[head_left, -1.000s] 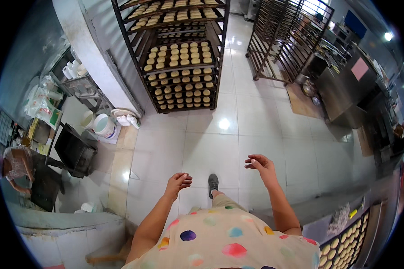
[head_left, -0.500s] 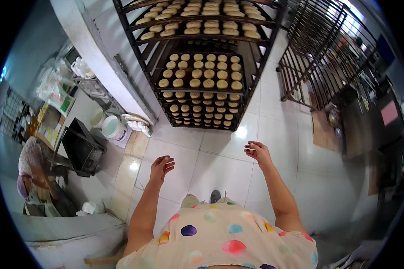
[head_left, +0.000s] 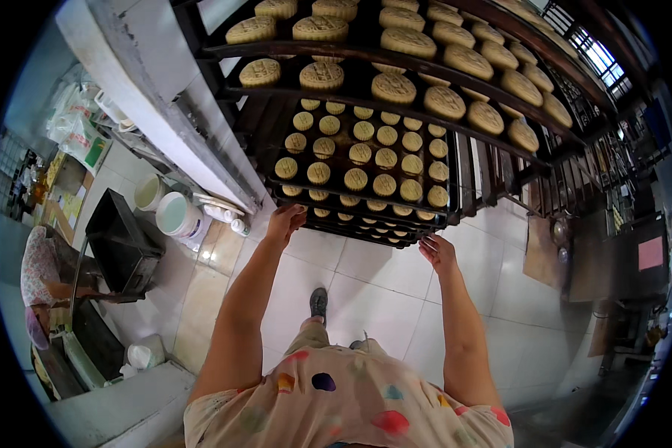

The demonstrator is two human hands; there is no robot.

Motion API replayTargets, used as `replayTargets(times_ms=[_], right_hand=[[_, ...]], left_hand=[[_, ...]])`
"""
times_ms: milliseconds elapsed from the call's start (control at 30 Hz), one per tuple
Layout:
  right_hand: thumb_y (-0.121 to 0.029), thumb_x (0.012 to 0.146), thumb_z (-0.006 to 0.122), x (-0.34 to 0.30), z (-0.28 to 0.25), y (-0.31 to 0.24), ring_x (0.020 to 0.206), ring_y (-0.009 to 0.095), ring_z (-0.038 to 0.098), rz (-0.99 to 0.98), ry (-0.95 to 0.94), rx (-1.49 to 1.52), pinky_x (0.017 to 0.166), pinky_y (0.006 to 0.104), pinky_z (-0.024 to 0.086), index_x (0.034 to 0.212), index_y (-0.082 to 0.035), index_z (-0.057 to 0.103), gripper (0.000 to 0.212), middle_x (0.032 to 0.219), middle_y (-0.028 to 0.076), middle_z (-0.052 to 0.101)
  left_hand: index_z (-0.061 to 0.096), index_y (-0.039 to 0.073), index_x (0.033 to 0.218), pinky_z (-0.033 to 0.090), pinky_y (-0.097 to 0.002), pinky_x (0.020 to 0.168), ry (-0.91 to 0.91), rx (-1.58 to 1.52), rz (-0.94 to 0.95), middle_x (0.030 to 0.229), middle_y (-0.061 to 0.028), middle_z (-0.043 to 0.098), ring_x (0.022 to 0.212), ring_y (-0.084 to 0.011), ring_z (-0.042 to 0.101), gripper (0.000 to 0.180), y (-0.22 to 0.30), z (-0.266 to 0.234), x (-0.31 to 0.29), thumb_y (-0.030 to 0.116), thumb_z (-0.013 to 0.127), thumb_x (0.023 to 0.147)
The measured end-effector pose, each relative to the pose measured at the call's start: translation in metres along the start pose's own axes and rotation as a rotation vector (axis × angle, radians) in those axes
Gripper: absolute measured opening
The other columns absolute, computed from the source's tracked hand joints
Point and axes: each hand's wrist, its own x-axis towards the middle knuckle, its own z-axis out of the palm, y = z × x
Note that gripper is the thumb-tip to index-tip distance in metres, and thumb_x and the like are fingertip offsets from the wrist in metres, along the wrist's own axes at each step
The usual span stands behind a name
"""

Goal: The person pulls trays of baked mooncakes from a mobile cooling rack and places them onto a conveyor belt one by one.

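Ahead of me a tall dark metal rack (head_left: 493, 160) bears trays of round, stamped, mooncake-like pastries (head_left: 355, 179). The upper trays loom close, and a lower dark tray (head_left: 341, 166) holds rows of the pastries, with more trays stacked under it. My left hand (head_left: 286, 224) is at the front left of these lower trays, fingers loosely bent and apart. Whether its fingertips touch a tray edge I cannot tell. By the front right corner of the lower trays is my right hand (head_left: 438, 254), fingers apart and holding nothing.
A white pillar (head_left: 157, 104) rises left of the rack. Beyond it are white buckets (head_left: 179, 215), a black bin (head_left: 121, 243) and a bending person (head_left: 45, 276). On the right are a metal worktable (head_left: 620, 261) and more racking. White tiles (head_left: 373, 299) cover the floor.
I have stepped closer to the rack, and its upper trays now loom larger. Both hands have reached forward to the front corners of the lower trays.
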Motion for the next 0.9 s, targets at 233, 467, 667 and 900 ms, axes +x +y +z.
replayTargets(times_ms=[233,467,667,900], right_hand=[[-0.023,0.085,0.059,0.077,0.035,-0.013,0.093,0.029,0.062,0.022,0.053,0.170,0.084,0.0421,0.053,0.097,0.003,0.053,0.029,0.096,0.017,0.061],[-0.008,0.080,0.055,0.103,0.045,-0.015,0.075,0.030,0.065,0.001,0.165,0.185,0.072,0.0418,0.058,0.082,0.005,0.051,0.014,0.083,0.020,0.062],[-0.009,0.086,0.054,0.069,0.030,0.019,0.090,0.027,0.059,-0.067,0.136,0.342,0.089,0.0462,0.051,0.083,-0.002,0.050,0.009,0.090,0.013,0.059],[-0.007,0.076,0.063,-0.050,-0.017,0.035,0.093,0.021,0.057,0.047,0.080,0.379,0.094,0.0412,0.044,0.091,-0.006,0.057,0.016,0.093,0.006,0.060]], left_hand=[[0.054,0.001,0.095,0.057,-0.0325,0.069,0.038,-0.115,-0.109,0.082,-0.0095,0.061,0.073,-0.0205,0.063,0.022,0.007,0.012,0.086,0.017,0.063,0.085],[0.049,-0.007,0.101,0.059,-0.0379,0.067,0.090,-0.058,-0.165,0.086,-0.0186,0.062,0.081,-0.0301,0.065,0.021,0.017,0.019,0.099,0.006,0.047,0.084],[0.048,-0.007,0.105,0.058,-0.0407,0.072,0.122,-0.171,-0.015,0.099,-0.0174,0.058,0.084,-0.0311,0.063,0.024,0.007,0.025,0.064,0.002,0.046,0.082],[0.046,0.002,0.119,0.043,-0.0467,0.097,0.022,-0.289,-0.177,0.115,-0.0120,0.056,0.108,-0.0288,0.054,0.034,-0.037,-0.047,-0.056,0.017,0.051,0.089]])
